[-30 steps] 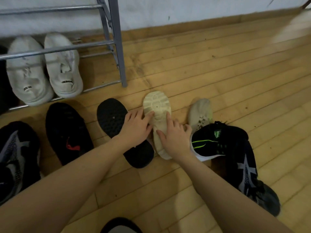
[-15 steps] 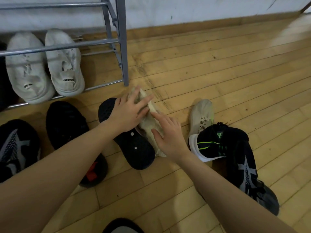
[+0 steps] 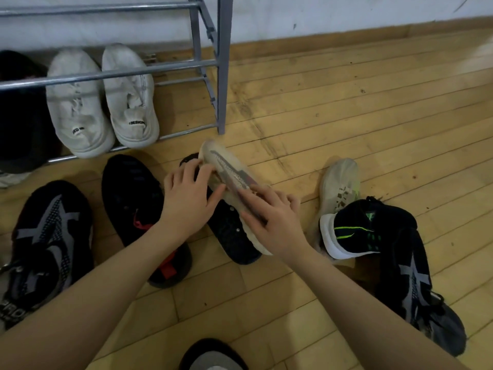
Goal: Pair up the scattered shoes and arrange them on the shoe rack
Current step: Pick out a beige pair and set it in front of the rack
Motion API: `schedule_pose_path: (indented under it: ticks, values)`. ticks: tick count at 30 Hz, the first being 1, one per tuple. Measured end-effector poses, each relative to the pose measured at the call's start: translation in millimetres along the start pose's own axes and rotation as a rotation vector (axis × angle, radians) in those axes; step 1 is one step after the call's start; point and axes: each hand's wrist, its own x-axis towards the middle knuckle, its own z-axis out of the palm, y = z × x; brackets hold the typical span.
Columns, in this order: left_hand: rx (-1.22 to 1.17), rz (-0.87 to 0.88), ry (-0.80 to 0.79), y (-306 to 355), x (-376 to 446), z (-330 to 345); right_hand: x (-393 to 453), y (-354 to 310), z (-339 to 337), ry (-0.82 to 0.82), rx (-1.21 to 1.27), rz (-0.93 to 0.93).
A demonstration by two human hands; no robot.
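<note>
Head view: both hands on the beige shoe [image 3: 231,174], which is tipped on its side, toe twd the rack post [image 3: 223,76]. Left hand [image 3: 186,201] has fingers spread over the toe end w/ thumb on the upper; right hand [image 3: 274,217] curls fingers over the heel end. So 2-hand hold, prob. to roll it upright before pairing. It lies partly on an upturned black shoe [image 3: 229,231], sole up, which prob. explains the tilt.

Likely mate, a 2nd beige shoe [image 3: 338,185], sits to the right on the floor [image 3: 373,116], heel tucked under a black/green shoe [image 3: 360,231]; needs freeing first, I'd judge.

Shoe rack [image 3: 106,73]: white pair [image 3: 104,102] on the bottom tier near its right end; slim gap betw. the pair and the post, maybe too tight for two. Dark shoe at far left of the tier, unclear. Open boards beyond the post give room to swing. Black/red shoe [image 3: 138,209] and black/grey shoe [image 3: 45,241] crowd the left side.
</note>
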Motion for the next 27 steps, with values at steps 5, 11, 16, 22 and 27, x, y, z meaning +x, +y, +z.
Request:
schedule_pose_path:
  ticks: [5,11,16,22,27]
  values:
    - [-0.061,-0.034,-0.058,-3,-2,6,5,3,-7,-0.16,0.065,0.214]
    - [-0.037,-0.008,-0.046,4,6,2,1,7,-7,-0.304,0.179,0.173]
    - [-0.066,-0.045,-0.024,-4,-7,-16,-2,-11,-11,-0.165,0.103,0.049]
    - [-0.008,-0.124,0.062,-20,-33,-46,4,-55,-6,-0.033,-0.193,-0.062]
    - [-0.012,-0.104,0.026,-43,-62,-60,-1,-88,4,-0.047,-0.238,-0.054]
